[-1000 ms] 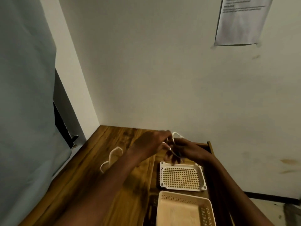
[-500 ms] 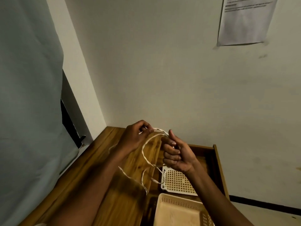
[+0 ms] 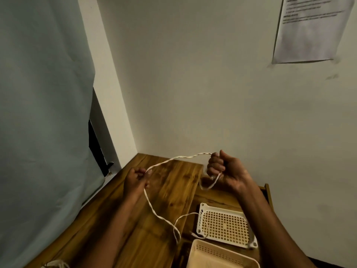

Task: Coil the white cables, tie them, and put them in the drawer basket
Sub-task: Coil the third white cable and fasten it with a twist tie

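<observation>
A thin white cable [image 3: 174, 158] stretches in the air between my two hands above the wooden table. My left hand [image 3: 137, 179] pinches it at the left; from there the loose length hangs down and loops over the table edge toward the baskets. My right hand [image 3: 225, 171] is fisted round the other part, with a short loop hanging below the fist. A white mesh basket [image 3: 224, 225] lies in the open drawer below my right arm. A cream basket [image 3: 220, 254] sits in front of it. Another white cable [image 3: 56, 264] shows at the bottom left.
The wooden table [image 3: 166, 190] fills the corner, with a white wall behind and a pale curtain [image 3: 42, 113] on the left. The open drawer's wooden side [image 3: 268, 194] stands on the right. A paper sheet [image 3: 309, 28] hangs on the wall.
My hands have drawn apart, the left one moving left and down, so the cable now runs stretched between them. The view has tilted and moved closer.
</observation>
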